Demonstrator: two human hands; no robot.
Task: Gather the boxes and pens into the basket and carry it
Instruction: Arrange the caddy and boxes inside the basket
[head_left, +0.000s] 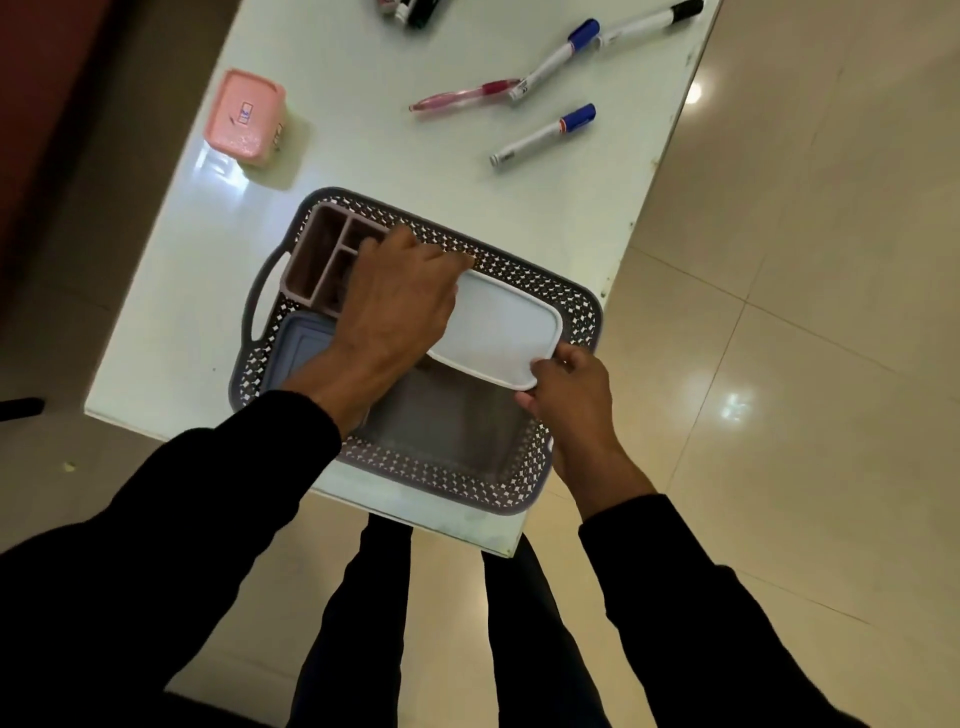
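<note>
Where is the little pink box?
The pink box sits on the white table, far left in the head view, outside the basket and across from the pens.

Both hands (400, 306) on white box (501, 330) over basket (524, 493)

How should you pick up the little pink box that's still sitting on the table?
Probably best from straight above, with fingers on two opposite side walls of the pink box. It stands upright with its lid on top, nothing touches it, and the table around it is bare, so the sides are free. The lid's rim could also help stop slipping.
</note>
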